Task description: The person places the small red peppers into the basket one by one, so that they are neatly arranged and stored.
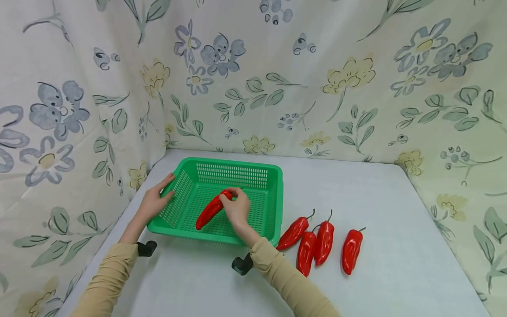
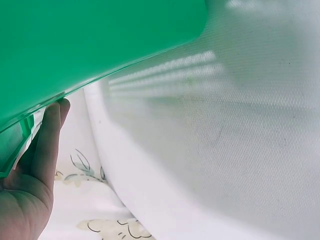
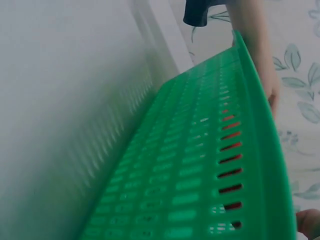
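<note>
Finding: Work Under Way, Unfinished

The white tabletop carries the green basket; I see nothing lying loose inside. My left grip straddles the basket's left rim, holding it with the thumb inside. My right grip pinches the red pepper near its stem end, over the basket's floor; contact there cannot be confirmed. Four loose peppers lie right of the basket. Judgement: one pepper in transfer, release outstanding; four outside, untouched.
</note>
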A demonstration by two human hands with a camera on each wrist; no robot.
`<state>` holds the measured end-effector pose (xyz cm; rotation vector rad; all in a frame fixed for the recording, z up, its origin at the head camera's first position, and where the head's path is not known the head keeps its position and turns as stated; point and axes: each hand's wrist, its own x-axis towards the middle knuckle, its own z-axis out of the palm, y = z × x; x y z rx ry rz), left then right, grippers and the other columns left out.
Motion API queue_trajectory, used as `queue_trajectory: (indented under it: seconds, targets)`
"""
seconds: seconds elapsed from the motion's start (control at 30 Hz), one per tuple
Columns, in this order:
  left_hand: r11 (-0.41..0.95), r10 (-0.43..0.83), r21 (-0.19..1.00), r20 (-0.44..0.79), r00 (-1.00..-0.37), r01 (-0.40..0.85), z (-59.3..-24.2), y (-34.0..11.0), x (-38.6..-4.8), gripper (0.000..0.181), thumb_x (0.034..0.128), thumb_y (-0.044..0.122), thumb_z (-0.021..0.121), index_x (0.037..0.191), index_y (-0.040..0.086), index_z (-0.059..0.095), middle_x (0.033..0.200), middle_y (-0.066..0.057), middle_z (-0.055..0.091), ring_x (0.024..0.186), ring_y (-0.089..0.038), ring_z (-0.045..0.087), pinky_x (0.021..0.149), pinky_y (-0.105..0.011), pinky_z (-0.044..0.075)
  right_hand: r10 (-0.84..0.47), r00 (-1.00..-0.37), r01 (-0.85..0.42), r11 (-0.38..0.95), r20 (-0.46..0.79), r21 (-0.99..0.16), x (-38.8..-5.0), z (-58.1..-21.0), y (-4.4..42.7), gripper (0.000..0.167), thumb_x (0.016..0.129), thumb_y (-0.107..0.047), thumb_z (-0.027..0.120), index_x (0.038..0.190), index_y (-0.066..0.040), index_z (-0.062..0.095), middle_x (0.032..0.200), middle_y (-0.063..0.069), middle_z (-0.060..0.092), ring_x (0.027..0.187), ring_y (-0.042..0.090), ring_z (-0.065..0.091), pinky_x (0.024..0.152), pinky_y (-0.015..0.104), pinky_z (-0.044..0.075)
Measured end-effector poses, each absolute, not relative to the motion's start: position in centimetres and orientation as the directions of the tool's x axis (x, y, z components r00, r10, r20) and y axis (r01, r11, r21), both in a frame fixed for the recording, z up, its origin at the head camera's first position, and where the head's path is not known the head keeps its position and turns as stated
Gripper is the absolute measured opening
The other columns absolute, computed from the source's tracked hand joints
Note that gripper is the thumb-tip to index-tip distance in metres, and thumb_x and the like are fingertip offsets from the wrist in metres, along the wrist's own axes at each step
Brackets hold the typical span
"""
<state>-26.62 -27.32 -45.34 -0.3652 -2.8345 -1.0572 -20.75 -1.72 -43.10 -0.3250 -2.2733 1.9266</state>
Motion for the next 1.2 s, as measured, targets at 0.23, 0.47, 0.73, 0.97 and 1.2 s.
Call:
queue_trajectory:
  seconds: [0.23, 0.47, 0.73, 0.97, 1.2]
  targets:
    - [0.728, 0.197, 0.633, 0.173, -0.965, 0.262, -45.2, -27.3, -26.7, 0.054, 0.0968, 0.014, 0.052, 0.147, 0.007, 0.034, 0.155, -0.013, 0.028, 0.139, -0.042, 0.03, 0.105, -0.059, 0.033, 0.248, -0.969, 0.035, 0.153, 0.004, -0.988, -20.8, -43.6, -3.2, 0.026, 0.084, -0.008, 0.065, 0.11, -0.002, 0.067, 0.099, 0.011, 0.066, 0.073, 0.015, 0.062, 0.058, 0.023, 0.051]
    - [0.731, 0.197, 0.631, 0.169, -0.966, 0.26, -45.1, -27.2, -26.8, 0.054, 0.0965, 0.013, 0.053, 0.147, 0.007, 0.035, 0.155, -0.012, 0.028, 0.138, -0.043, 0.03, 0.106, -0.061, 0.031, 0.239, -0.971, 0.014, 0.165, 0.026, -0.986, -21.3, -43.9, -4.3, 0.026, 0.084, -0.006, 0.065, 0.109, -0.001, 0.066, 0.098, 0.012, 0.066, 0.072, 0.014, 0.061, 0.056, 0.02, 0.05]
    - [0.743, 0.194, 0.615, 0.182, -0.964, 0.265, -45.3, -27.1, -26.9, 0.054, 0.0958, 0.013, 0.053, 0.147, 0.008, 0.036, 0.154, -0.012, 0.03, 0.137, -0.043, 0.032, 0.105, -0.06, 0.033, 0.248, -0.968, 0.019, 0.177, 0.026, -0.984, -21.3, -44.5, -4.8, 0.023, 0.083, -0.003, 0.066, 0.106, 0.0, 0.066, 0.101, 0.013, 0.062, 0.081, 0.018, 0.06, 0.058, 0.022, 0.051]
    - [0.735, 0.18, 0.63, 0.173, -0.968, 0.25, -45.5, -27.2, -26.6, 0.054, 0.096, 0.013, 0.053, 0.147, 0.008, 0.036, 0.155, -0.011, 0.029, 0.138, -0.043, 0.03, 0.106, -0.061, 0.031, 0.219, -0.976, 0.047, 0.19, -0.005, -0.981, -21.5, -44.6, -5.3, 0.026, 0.083, -0.003, 0.067, 0.108, 0.001, 0.066, 0.099, 0.013, 0.063, 0.074, 0.016, 0.06, 0.055, 0.021, 0.05]
    - [0.732, 0.184, 0.633, 0.17, -0.968, 0.25, -45.4, -27.3, -26.7, 0.054, 0.0964, 0.014, 0.052, 0.147, 0.008, 0.035, 0.155, -0.01, 0.029, 0.138, -0.043, 0.029, 0.105, -0.061, 0.033, 0.203, -0.979, 0.045, 0.172, -0.009, -0.984, -21.6, -44.7, -5.8, 0.024, 0.083, -0.003, 0.067, 0.107, -0.001, 0.066, 0.098, 0.014, 0.065, 0.072, 0.017, 0.062, 0.055, 0.021, 0.051]
